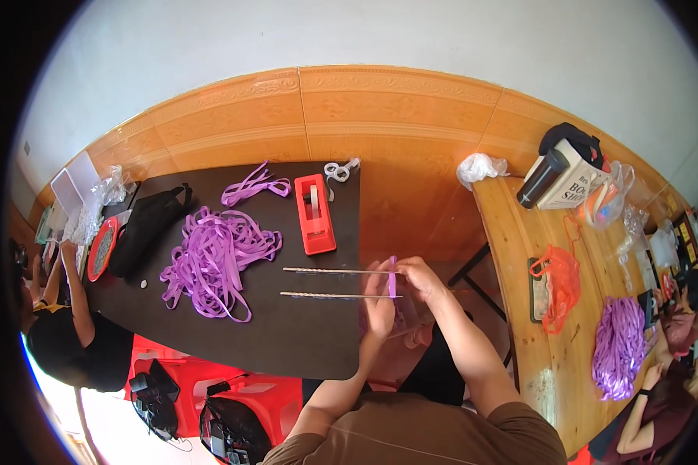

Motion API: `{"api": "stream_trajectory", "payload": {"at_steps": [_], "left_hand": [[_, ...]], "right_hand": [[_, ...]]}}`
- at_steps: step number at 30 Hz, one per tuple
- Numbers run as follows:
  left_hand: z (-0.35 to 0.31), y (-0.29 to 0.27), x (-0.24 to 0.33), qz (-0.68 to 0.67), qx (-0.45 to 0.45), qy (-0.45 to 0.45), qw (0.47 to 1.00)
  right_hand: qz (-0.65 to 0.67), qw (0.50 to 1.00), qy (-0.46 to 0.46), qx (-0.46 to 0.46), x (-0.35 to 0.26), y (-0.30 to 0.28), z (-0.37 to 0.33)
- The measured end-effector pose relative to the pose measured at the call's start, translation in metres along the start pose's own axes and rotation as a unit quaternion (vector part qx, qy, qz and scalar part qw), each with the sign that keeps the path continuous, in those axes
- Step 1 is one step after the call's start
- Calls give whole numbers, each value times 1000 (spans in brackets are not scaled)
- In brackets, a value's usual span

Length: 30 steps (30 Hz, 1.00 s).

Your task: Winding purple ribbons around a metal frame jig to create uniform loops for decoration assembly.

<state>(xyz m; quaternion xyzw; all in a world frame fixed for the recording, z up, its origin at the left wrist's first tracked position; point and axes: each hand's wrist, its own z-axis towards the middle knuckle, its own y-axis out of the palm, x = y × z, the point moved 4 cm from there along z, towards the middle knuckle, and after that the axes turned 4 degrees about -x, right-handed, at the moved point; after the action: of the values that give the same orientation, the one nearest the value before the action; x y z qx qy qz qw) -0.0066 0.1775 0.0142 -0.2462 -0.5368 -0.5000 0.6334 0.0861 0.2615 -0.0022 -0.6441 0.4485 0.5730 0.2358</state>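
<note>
Two thin rods (326, 295), twisted toward their left ends, reach out from over the black table past its right edge, side by side. A short stretch of purple ribbon (392, 280) crosses both near their right ends. My left hand (378, 301) is just left of that ribbon, closed at the rods, its grip partly hidden. From the other side my right hand (419, 277) pinches the ribbon, fingers bent. A tangled heap of purple ribbon (213, 260) lies on the table, with a smaller bundle (254, 188) behind it.
A red tape dispenser (315, 225) and white scissors (336, 172) stand on the black table (302, 341). Further left are a black bag (151, 229) and red dish (101, 248). A wooden table (520, 364) at right bears a red plastic bag (560, 287) and purple ribbon. People sit both sides.
</note>
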Motion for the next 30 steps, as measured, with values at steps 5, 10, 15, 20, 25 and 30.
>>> {"api": "stream_trajectory", "payload": {"at_steps": [5,10,15,20,25,30], "left_hand": [[-2,-11,-34,-43,-38,-20,998],[-26,-13,-28,-182,-59,-193,962],[-44,-14,-7,-164,-54,-192,966],[-54,-21,-4,-155,-75,-238,956],[-59,-17,-1,-177,-65,-227,955],[-60,-14,11,-210,-54,-243,946]], "right_hand": [[170,978,117,29,31,14,-27],[221,962,151,-45,68,14,-55],[98,991,51,77,69,16,-85],[-223,905,-304,200,17,20,-106],[-256,886,-345,177,3,29,-112],[-240,889,-350,171,-6,35,-114]]}}
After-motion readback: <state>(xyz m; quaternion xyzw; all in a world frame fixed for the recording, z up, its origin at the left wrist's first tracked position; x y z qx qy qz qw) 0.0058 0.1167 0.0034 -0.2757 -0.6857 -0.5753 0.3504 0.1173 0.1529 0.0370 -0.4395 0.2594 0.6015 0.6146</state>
